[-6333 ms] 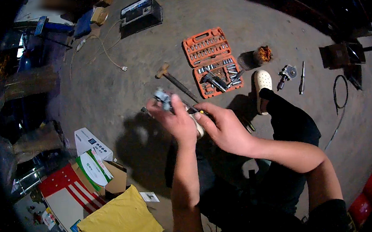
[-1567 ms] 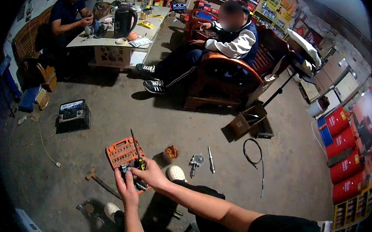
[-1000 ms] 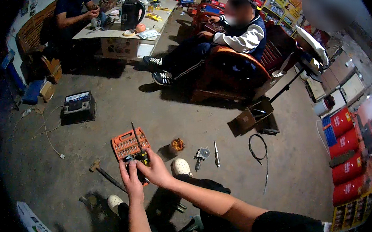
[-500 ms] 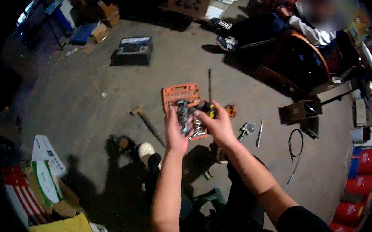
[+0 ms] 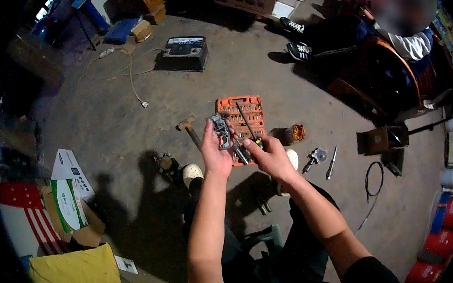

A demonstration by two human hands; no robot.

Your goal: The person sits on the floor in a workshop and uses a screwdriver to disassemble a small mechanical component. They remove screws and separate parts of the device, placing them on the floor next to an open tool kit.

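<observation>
Orange socket case [image 5: 225, 101] lies open beyond left grip [image 5: 218, 157] and right grip [image 5: 271, 158] — likely for reach. Hammer [image 5: 193, 135], left of left grip. Screwdriver [image 5: 245, 120], right grip clamped on its handle. Grey metal part [image 5: 222, 133], in left grip, fingers curled round — seemingly to steady it.

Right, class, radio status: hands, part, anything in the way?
Left hand holding grey part. Right hand gripping yellow-and-black screwdriver. Hands partly hiding open orange socket case.
</observation>
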